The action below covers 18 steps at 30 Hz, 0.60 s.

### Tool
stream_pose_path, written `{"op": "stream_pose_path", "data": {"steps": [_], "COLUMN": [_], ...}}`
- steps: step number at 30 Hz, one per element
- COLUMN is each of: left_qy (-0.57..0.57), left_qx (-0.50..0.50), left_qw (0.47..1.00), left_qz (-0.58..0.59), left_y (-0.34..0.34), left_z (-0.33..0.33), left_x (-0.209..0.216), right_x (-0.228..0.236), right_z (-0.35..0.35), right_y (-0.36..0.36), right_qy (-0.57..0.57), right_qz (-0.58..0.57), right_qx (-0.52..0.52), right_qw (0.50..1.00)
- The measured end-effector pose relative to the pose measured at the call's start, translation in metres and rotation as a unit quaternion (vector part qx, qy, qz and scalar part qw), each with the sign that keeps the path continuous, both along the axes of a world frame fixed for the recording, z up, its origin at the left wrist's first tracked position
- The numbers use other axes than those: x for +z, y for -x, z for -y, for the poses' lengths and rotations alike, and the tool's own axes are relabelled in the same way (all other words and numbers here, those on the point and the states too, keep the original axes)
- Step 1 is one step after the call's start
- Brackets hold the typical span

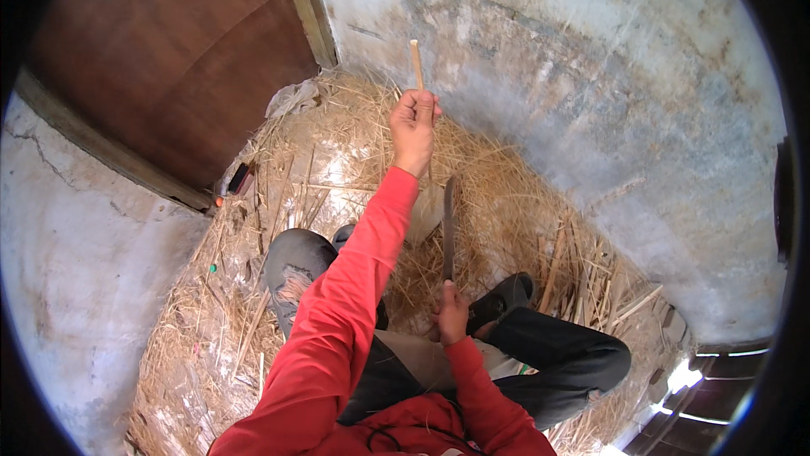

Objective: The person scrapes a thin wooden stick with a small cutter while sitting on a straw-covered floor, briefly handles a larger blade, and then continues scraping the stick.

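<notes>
My left hand (414, 121) is stretched far out ahead, its fingers closed around a thin, pale wooden stick (417, 66) that points up toward the wall. Closer to my body, my right hand (452, 314) is wrapped around the handle of a machete (449, 235). Its long dark blade points away from me, with the tip a little below and to the right of my left hand. Blade and stick are apart. The handle is mostly covered by my fingers.
Straw and wood shavings (498, 186) cover the floor between my bent legs. Split sticks (574, 275) lie in a heap at the right. A stained wall (591, 93) rises ahead; a brown door panel (177, 59) stands at the far left. A small dark-and-red object (241, 178) lies near it.
</notes>
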<state>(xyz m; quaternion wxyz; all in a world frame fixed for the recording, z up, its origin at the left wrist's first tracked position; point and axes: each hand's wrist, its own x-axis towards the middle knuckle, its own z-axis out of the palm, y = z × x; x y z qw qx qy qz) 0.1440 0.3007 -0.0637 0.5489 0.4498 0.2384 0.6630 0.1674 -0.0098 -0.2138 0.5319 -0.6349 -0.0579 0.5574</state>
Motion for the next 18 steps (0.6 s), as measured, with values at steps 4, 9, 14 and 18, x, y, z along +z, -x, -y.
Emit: {"op": "stream_pose_path", "data": {"steps": [4,9,14,18], "left_qy": [-0.003,-0.006,0.013,0.011], "left_qx": [0.028,0.087,0.103,0.132], "left_qw": [0.999,0.996,0.995,0.991], "left_qz": [0.015,0.003,0.013,-0.023], "left_y": [-0.008,-0.003,-0.009,-0.012], "left_z": [-0.002,-0.006,-0.005,0.0], "left_x": [0.0,-0.009,-0.004,-0.001], "right_x": [0.043,0.145,0.093,-0.06], "right_z": [-0.034,-0.076,-0.059,-0.006], "right_y": [-0.016,-0.048,-0.017,-0.004], "right_qy": [0.04,-0.237,-0.336,0.012], "right_qz": [-0.046,0.069,0.167,0.17], "right_qx": [0.026,-0.059,-0.092,0.052], "right_qw": [0.998,0.967,0.922,0.984]}}
